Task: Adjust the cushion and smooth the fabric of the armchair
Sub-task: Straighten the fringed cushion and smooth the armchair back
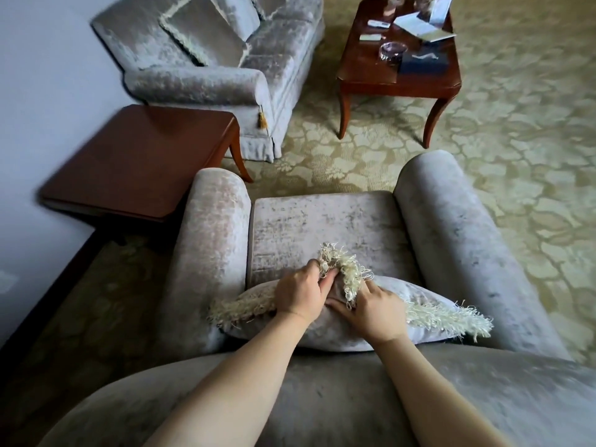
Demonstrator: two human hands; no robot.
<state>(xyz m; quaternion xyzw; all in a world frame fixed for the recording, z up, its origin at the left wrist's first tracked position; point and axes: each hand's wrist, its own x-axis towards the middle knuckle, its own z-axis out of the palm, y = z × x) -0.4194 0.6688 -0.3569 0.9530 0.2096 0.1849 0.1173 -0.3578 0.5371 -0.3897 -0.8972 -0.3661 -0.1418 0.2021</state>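
At the far left a wooden desk (129, 162) stood blurred against the wall. The armchair (325, 221) was seen from behind, its back cut off by the bottom edge. The cushion (416, 298) lay at the rear of the seat, its near edge hidden behind the chair's back. The left hand (298, 293) pinched the cushion's turned-up corner, its fingers curled into the cream fringe (451, 317). Just beside it, the right hand (375, 309) held the same corner between thumb and fingers, the fingertips lost under the fringe. Farther right, the things on a second desk (364, 72) were too blurred to name.
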